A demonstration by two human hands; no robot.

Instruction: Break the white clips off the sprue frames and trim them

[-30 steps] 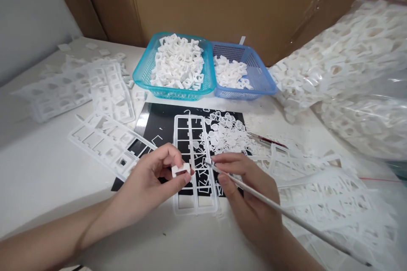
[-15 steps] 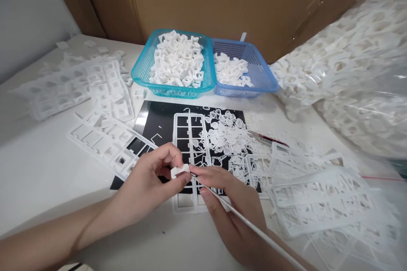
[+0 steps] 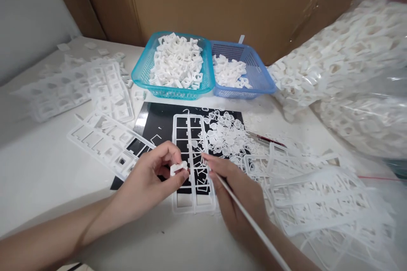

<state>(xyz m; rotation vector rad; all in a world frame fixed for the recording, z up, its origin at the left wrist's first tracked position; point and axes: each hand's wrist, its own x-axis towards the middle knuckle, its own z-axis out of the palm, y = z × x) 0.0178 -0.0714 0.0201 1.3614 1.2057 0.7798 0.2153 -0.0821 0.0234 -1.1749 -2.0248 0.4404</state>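
Note:
My left hand (image 3: 149, 180) pinches a small white plastic piece (image 3: 178, 167) between thumb and fingers, just above a white plastic frame (image 3: 192, 165) that lies on a black mat (image 3: 159, 123). My right hand (image 3: 237, 194) grips a thin white stick tool (image 3: 254, 228) like a pen. Its tip (image 3: 203, 160) sits a little right of the piece, over the frame. A heap of small white offcuts (image 3: 227, 135) covers the mat's right side.
A teal basket (image 3: 140, 77) heaped with white pieces and a blue basket (image 3: 260, 80) with fewer stand behind the mat. Empty frames (image 3: 104, 139) lie left and stacked right (image 3: 321, 194). A clear bag of frames (image 3: 359, 76) fills the right. Cardboard (image 3: 222, 0) stands behind.
My right hand brought the stick's tip to the white piece half a second ago, then drew it back a little to the right. My left hand has kept hold of the piece.

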